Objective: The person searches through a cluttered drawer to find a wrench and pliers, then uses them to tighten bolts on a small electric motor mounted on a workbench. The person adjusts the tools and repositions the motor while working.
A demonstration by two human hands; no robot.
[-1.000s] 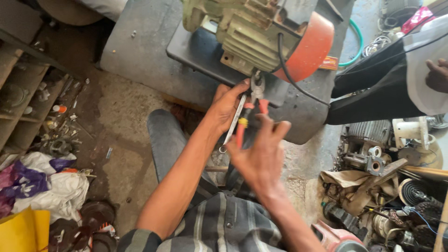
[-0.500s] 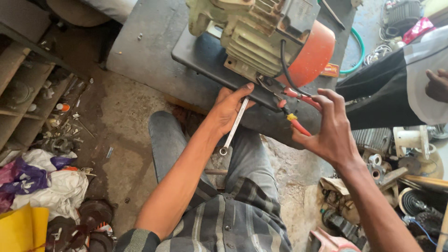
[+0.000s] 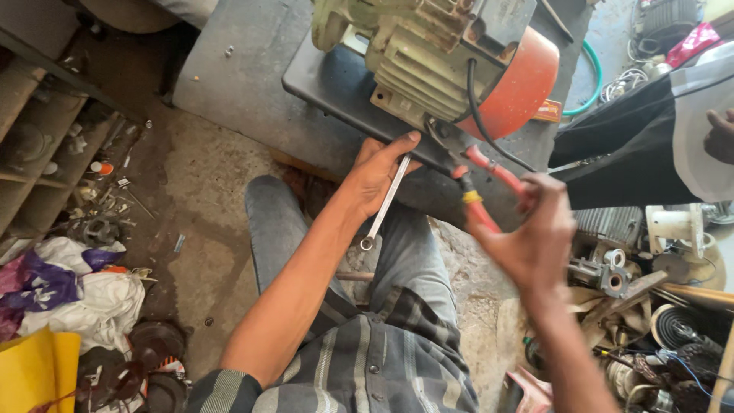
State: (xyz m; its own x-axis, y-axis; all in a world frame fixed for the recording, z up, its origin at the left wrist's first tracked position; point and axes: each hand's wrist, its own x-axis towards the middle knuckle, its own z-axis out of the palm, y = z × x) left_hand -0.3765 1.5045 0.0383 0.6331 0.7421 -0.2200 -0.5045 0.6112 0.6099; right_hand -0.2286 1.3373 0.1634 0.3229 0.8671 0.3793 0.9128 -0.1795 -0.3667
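My left hand grips a slim silver spanner at the edge of a dark metal plate, thumb pressed up against the plate. The spanner's ring end hangs down over my knee. My right hand holds red-handled pliers with a yellow band, their jaws at the base of a pale green electric motor with an orange end cover. A black cable runs down the motor's side.
The motor's plate rests on a grey slab. Wooden shelves with small parts stand at left, rags and a yellow item below. Scrap motor parts pile at right. Another person's dark sleeve and hand show at far right.
My right hand moved away from my left, out to the right with the pliers, whose jaws now sit at the motor's base. My left hand stayed with the spanner under the plate's edge.
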